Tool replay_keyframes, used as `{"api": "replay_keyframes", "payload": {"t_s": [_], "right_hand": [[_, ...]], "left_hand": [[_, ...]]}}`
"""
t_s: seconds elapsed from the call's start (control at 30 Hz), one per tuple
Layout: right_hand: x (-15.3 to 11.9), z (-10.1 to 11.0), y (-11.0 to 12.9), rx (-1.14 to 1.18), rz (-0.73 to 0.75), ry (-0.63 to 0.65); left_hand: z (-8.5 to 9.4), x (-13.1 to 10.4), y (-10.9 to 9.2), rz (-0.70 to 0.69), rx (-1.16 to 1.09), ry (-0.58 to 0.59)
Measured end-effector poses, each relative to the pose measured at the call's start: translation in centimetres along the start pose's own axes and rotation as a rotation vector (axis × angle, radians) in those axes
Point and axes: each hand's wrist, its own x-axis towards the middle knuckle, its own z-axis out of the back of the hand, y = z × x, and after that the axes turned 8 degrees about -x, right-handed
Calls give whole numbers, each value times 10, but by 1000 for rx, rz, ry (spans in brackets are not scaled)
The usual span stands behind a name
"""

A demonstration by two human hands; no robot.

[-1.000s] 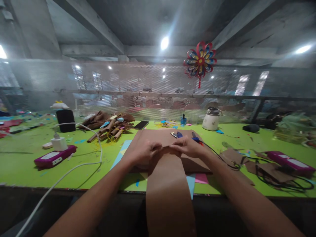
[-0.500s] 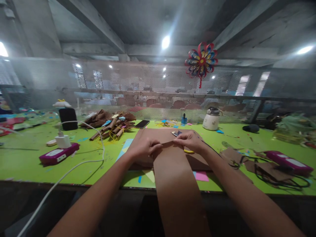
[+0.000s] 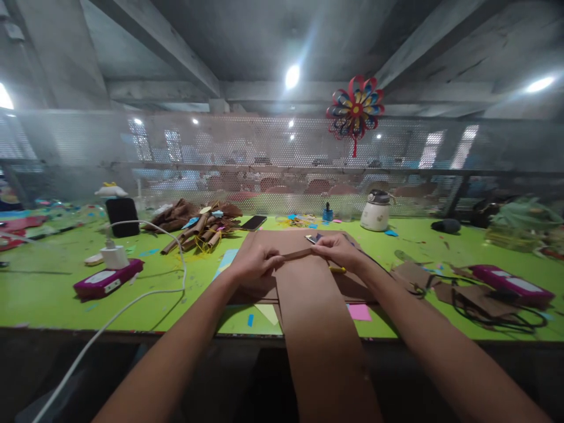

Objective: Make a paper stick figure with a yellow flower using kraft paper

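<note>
A long strip of brown kraft paper [image 3: 324, 317] runs from between my hands down over the table's front edge. At its far end a narrow band is folded over. My left hand [image 3: 259, 260] pinches the left corner of that fold, and my right hand [image 3: 338, 249] pinches the right corner. Beneath lies a stack of larger brown sheets [image 3: 259, 238]. A cutter-like tool with a pale tip [image 3: 311, 239] rests on the stack by my right fingers, mostly hidden. Something yellow, perhaps a scissors handle [image 3: 337, 270], shows under my right wrist.
Rolled brown paper tubes [image 3: 194, 238] lie at the back left, near a phone [image 3: 254, 222]. A purple power strip [image 3: 108, 281] with a white cable [image 3: 184, 264] is at left. Behind stand a blue bottle [image 3: 327, 212] and a white jug [image 3: 375, 212]. Black cords [image 3: 489, 317] and scraps lie right.
The folded band at the strip's far end now shows wider and stands up more between my fingers. Both hands keep their pinch in nearly the same place. The view has shifted slightly.
</note>
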Motion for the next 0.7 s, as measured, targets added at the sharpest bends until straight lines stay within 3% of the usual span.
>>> {"api": "replay_keyframes", "payload": {"t_s": [0.3, 0.47, 0.57, 0.7], "right_hand": [[-8, -3, 18, 161, -86, 112], [-7, 4, 18, 475, -45, 19], [-11, 4, 27, 570, 15, 66], [-17, -9, 35, 454, 60, 306]], "left_hand": [[7, 7, 8, 4, 36, -82], [9, 1, 0, 9, -195, -73], [5, -3, -9, -8, -471, -5], [-11, -4, -11, 0, -707, 240]]}}
